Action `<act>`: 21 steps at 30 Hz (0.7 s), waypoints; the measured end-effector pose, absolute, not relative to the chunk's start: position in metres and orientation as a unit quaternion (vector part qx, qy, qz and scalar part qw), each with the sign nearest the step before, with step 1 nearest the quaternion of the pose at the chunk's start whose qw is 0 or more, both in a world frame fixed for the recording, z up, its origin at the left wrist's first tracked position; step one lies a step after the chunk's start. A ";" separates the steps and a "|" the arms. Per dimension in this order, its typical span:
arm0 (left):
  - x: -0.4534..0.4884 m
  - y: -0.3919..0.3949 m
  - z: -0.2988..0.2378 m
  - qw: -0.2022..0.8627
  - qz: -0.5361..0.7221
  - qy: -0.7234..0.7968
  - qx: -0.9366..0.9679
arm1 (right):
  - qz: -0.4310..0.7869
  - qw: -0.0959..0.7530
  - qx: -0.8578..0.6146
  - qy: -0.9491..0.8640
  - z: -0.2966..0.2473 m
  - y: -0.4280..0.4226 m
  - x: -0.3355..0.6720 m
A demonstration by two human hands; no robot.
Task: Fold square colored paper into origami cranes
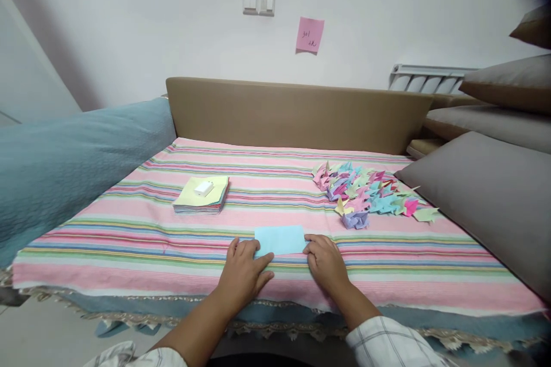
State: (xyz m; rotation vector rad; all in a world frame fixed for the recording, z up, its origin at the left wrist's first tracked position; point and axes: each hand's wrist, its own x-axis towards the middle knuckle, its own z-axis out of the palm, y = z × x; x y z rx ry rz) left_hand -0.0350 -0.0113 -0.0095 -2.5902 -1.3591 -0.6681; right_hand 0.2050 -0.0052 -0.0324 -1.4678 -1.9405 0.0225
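Note:
A light-blue rectangle of paper [279, 239] lies flat on the striped cloth in front of me. My left hand [244, 266] rests at its left end, fingers spread, with the index fingertip on the near edge and the thumb out over the cloth. At the right end, the curled fingers of my right hand [325, 258] close on the paper's edge. Beyond, to the left, sits a stack of coloured paper squares [193, 195] with a small white block, like a charger plug [204, 188], on top. Many folded paper figures, like cranes [365, 192], are heaped at the right.
The striped cloth [129, 229] covers a seat with a brown backrest [297, 114]. A blue padded armrest [81, 149] bounds the left, and grey cushions [486, 195] pile up on the right. On the wall are switches [258, 3] and a pink note [310, 34].

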 end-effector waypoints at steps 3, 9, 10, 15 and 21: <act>-0.042 -0.012 -0.005 0.064 -0.226 -0.461 -0.856 | 0.013 0.353 -0.564 -0.746 -0.034 -0.004 0.205; -0.052 -0.012 0.002 0.048 -0.242 -0.496 -0.832 | 0.020 0.364 -0.564 -0.741 -0.034 -0.004 0.205; -0.052 -0.011 0.002 0.041 -0.244 -0.501 -0.829 | 0.023 0.364 -0.564 -0.741 -0.034 -0.005 0.205; -0.050 -0.004 -0.002 0.005 -0.262 -0.538 -0.802 | 0.046 0.367 -0.561 -0.741 -0.031 -0.005 0.207; -0.046 0.006 -0.011 -0.001 -0.265 -0.587 -0.765 | 0.041 0.375 -0.584 -0.719 -0.033 -0.004 0.208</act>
